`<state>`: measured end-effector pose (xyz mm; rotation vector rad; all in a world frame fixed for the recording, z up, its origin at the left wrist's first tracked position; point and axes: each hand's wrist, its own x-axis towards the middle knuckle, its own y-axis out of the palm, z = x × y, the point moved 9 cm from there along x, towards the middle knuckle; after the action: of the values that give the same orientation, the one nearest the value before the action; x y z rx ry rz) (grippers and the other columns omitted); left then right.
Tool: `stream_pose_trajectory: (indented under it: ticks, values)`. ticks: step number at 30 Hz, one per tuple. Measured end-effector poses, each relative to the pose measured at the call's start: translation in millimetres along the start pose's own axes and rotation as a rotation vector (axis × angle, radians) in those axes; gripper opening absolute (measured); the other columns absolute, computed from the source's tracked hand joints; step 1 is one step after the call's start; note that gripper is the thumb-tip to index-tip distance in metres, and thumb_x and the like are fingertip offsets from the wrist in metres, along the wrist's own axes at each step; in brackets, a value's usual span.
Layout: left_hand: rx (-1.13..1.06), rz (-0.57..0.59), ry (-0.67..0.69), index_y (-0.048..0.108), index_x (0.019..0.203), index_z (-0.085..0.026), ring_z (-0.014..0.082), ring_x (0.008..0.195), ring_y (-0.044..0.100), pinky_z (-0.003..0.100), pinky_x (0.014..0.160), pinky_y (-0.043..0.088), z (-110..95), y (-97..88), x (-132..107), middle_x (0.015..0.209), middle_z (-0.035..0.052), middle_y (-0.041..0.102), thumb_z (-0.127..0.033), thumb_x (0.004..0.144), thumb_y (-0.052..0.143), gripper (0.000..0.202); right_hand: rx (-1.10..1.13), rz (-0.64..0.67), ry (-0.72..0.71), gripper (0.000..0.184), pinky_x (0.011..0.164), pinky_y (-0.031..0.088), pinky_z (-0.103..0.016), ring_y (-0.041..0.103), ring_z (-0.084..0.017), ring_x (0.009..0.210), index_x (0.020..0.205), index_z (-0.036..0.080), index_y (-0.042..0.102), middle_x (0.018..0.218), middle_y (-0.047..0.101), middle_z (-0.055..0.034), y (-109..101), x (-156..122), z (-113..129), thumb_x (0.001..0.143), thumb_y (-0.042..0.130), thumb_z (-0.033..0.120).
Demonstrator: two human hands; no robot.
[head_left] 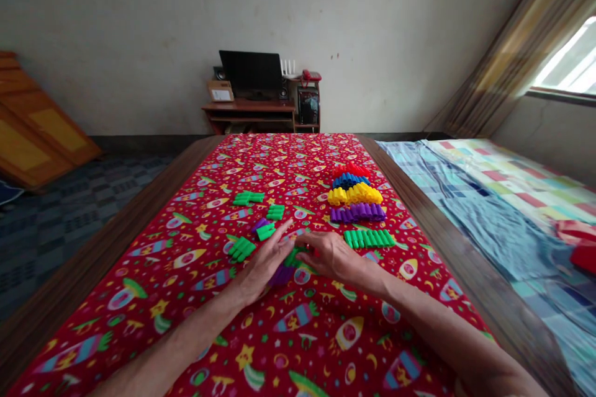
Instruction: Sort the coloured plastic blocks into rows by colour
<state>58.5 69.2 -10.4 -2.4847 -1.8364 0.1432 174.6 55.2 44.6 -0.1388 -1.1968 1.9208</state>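
Observation:
My left hand (269, 260) is held edge-down on the cloth with its fingers stretched out and pressed nothing between them. Facing it, my right hand (333, 252) curls its fingers over a few green tubes (293, 257), partly hidden by both hands. A purple tube (281, 275) shows just below them. Beyond my left fingers lie a green bunch (266, 232) and a purple piece (259, 223). More green tubes (241, 249) rest left of that hand. A neat green row (369, 239) lies beyond my right hand.
Rows of purple (358, 213), yellow (354, 195), blue (351, 181) and red tubes (356, 169) lie farther back. More green bunches (248, 198) are at the left. A patterned red cloth (298, 360) covers the table. A bed (484, 198) stands right, a monitor (251, 74) behind.

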Motion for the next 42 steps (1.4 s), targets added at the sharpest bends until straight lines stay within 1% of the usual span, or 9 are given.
stream_pose_trajectory:
  ticks: [6, 11, 14, 18, 21, 23, 29, 37, 42]
  values:
    - [0.221, 0.141, 0.096, 0.053, 0.134, -0.023, 0.0319, 0.117, 0.062, 0.046, 0.094, 0.054, 16, 12.1, 4, 0.13, 0.0099, 0.064, -0.052, 0.08, 0.066, 0.063, -0.005, -0.073, 0.189, 0.016, 0.057, 0.036, -0.02, 0.055, -0.01, 0.059, 0.092, 0.017, 0.064, 0.07, 0.064, 0.0005, -16, 2, -20, 0.095, 0.052, 0.026]
    - [0.146, 0.1, 0.079, 0.047, 0.136, -0.021, 0.0275, 0.105, 0.068, 0.039, 0.087, 0.056, 15, 8.2, 7, 0.115, 0.0087, 0.07, -0.048, 0.08, 0.067, 0.064, -0.203, 0.002, -0.027, 0.027, 0.07, 0.044, -0.026, 0.059, -0.018, 0.085, 0.12, 0.015, 0.053, 0.1, 0.064, -0.0108, -6, -2, 5, 0.095, 0.05, 0.025]
    - [0.177, 0.077, 0.076, 0.041, 0.141, -0.022, 0.0237, 0.086, 0.07, 0.034, 0.074, 0.056, 11, 8.0, 6, 0.093, 0.0029, 0.073, -0.044, 0.077, 0.071, 0.074, -0.169, 0.066, -0.047, 0.029, 0.067, 0.045, -0.025, 0.058, -0.017, 0.082, 0.122, 0.015, 0.053, 0.101, 0.063, -0.0102, 5, -3, 8, 0.093, 0.048, 0.019]
    - [0.299, 0.067, 0.127, 0.042, 0.141, -0.022, 0.0211, 0.074, 0.069, 0.032, 0.073, 0.053, 0, 13.0, 1, 0.077, -0.0015, 0.071, -0.036, 0.078, 0.069, 0.071, -0.009, -0.111, 0.023, 0.032, 0.073, 0.048, -0.026, 0.061, -0.017, 0.086, 0.119, 0.015, 0.058, 0.1, 0.066, -0.0087, -27, 1, -6, 0.087, 0.054, 0.013]
    - [0.414, 0.103, 0.143, 0.05, 0.135, -0.022, 0.0205, 0.073, 0.069, 0.032, 0.076, 0.052, -5, 18.0, -1, 0.078, -0.0017, 0.074, -0.036, 0.08, 0.065, 0.059, -0.016, -0.253, 0.084, 0.032, 0.077, 0.049, -0.029, 0.063, -0.018, 0.088, 0.119, 0.014, 0.061, 0.099, 0.068, -0.0087, -71, -3, -23, 0.088, 0.055, 0.015]
    - [0.479, 0.09, 0.16, 0.052, 0.134, -0.022, 0.021, 0.074, 0.069, 0.032, 0.075, 0.053, -9, 16.2, -1, 0.079, -0.0007, 0.074, -0.04, 0.084, 0.062, 0.054, -0.016, -0.202, 0.128, 0.032, 0.076, 0.05, -0.029, 0.064, -0.017, 0.083, 0.119, 0.016, 0.063, 0.094, 0.07, -0.0061, -88, -10, -35, 0.088, 0.058, 0.019]
    - [0.652, 0.022, 0.321, 0.05, 0.135, -0.021, 0.0262, 0.109, 0.064, 0.038, 0.092, 0.052, -15, 12.2, 0, 0.12, 0.01, 0.067, -0.038, 0.088, 0.058, 0.05, -0.115, 0.116, 0.219, 0.028, 0.07, 0.051, -0.026, 0.065, -0.016, 0.075, 0.104, 0.017, 0.07, 0.085, 0.072, -0.0043, -80, -46, -59, 0.082, 0.056, 0.006]
    - [0.808, 0.053, 0.455, 0.055, 0.127, -0.024, 0.0259, 0.126, 0.053, 0.041, 0.106, 0.046, -5, 24.8, -5, 0.133, 0.0103, 0.055, -0.017, 0.084, 0.059, 0.043, -0.251, -0.053, 0.146, 0.031, 0.087, 0.053, -0.037, 0.066, -0.023, 0.099, 0.113, 0.015, 0.065, 0.109, 0.069, -0.0153, -84, -65, -62, 0.087, 0.049, 0.009]
    - [0.833, 0.047, 0.479, 0.057, 0.126, -0.025, 0.0244, 0.128, 0.052, 0.041, 0.107, 0.045, -7, 24.1, -7, 0.135, 0.0087, 0.056, -0.013, 0.087, 0.052, 0.042, -0.307, -0.057, 0.126, 0.028, 0.079, 0.053, -0.034, 0.066, -0.022, 0.091, 0.102, 0.014, 0.065, 0.096, 0.068, -0.0138, -83, -66, -42, 0.092, 0.04, 0.01]
